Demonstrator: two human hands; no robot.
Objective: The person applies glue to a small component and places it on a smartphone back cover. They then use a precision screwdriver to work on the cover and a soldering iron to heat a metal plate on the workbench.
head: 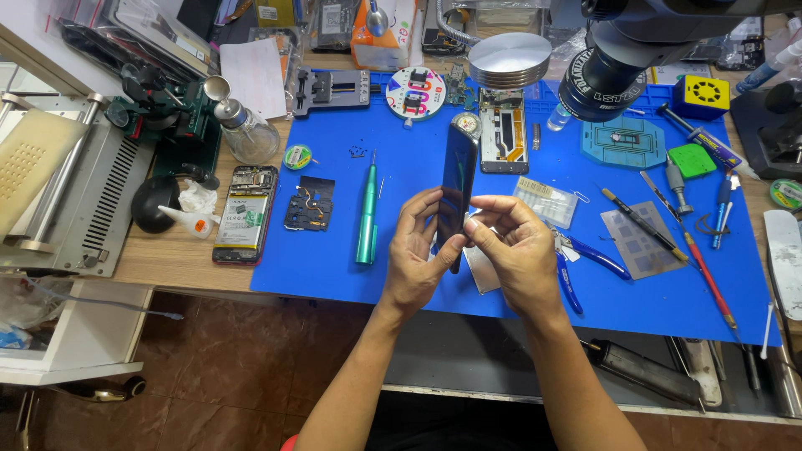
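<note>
Head view looks down on both hands raised over the near edge of the blue work mat (pixel 351 276) on the tabletop (pixel 167 259); between them stands a dark phone (pixel 459 179), held upright and edge-on to the camera, clear of the mat. Left hand (pixel 415 255) cradles its lower part, fingers (pixel 418 213) curled round the edge; right hand (pixel 511 246) pinches the same lower edge with thumb and forefinger pressed together. The step looks like working or inspecting the phone's side seam, though whether anything is being lifted there cannot be told from this angle; any next move would call for a steady left grip. A green screwdriver (pixel 367 213) lies toward the mat's left side; blue pliers (pixel 585 259) rest right of the hands.
</note>
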